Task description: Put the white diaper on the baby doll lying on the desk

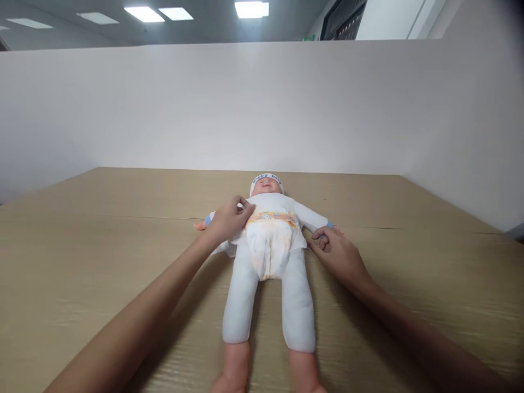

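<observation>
A baby doll (pixel 268 202) in a white suit and printed headband lies on its back, feet towards me. A white diaper (pixel 270 248) with an orange patterned waistband covers its hips and belly. My left hand (pixel 230 219) is closed at the left end of the waistband, thumb and finger pinched on the diaper's edge. On the other side, my right hand (pixel 338 252) is closed with its fingertips at the diaper's flared right edge, beside the doll's hand. The exact grip of the right fingertips is partly hidden.
The doll lies on a wide tan tabletop (pixel 123 262) with thin seams across it. A pale partition wall (pixel 245 109) stands behind the table and continues along the right side. Ceiling lights (pixel 250 10) shine above.
</observation>
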Demonstrator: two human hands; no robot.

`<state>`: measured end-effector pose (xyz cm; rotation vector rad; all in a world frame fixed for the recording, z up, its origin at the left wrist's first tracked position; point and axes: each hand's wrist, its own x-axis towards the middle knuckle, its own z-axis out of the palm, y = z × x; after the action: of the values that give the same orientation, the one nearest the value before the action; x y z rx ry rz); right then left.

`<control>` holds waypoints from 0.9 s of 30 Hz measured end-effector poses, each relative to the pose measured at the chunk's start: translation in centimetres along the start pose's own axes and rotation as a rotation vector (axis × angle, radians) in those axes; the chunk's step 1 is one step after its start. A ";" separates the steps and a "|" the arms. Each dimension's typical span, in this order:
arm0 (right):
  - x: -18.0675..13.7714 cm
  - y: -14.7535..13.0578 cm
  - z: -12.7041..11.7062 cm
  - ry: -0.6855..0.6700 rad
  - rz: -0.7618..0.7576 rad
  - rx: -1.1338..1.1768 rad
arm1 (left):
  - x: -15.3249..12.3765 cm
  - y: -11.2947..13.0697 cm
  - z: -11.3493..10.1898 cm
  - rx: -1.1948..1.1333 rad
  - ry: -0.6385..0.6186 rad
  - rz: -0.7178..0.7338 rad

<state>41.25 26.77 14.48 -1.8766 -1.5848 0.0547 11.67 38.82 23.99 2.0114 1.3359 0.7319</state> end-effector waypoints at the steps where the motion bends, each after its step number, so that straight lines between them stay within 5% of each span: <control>1: 0.0 -0.1 0.0 -0.011 0.022 0.011 | -0.3 0.8 0.1 0.098 0.083 0.054; 5: 0.0 -0.1 -0.3 -0.055 0.091 0.054 | -1.5 5.0 0.9 0.178 0.273 0.434; 9: 0.2 0.4 -0.4 -0.083 0.052 0.022 | -2.1 8.3 3.2 0.246 0.071 0.709; 15: 1.0 0.1 -1.0 -0.236 0.194 0.011 | -2.0 7.8 6.7 0.555 -0.091 0.614; 21: 1.6 0.1 -1.4 -0.344 0.192 0.046 | -2.2 7.6 6.6 0.531 -0.065 0.578; 27: 3.2 0.7 -4.2 -0.483 0.180 0.351 | -2.5 8.0 6.6 0.569 -0.073 0.561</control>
<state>44.48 27.67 18.59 -1.7962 -1.5700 0.8645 20.43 32.83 25.23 2.9014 1.0054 0.5327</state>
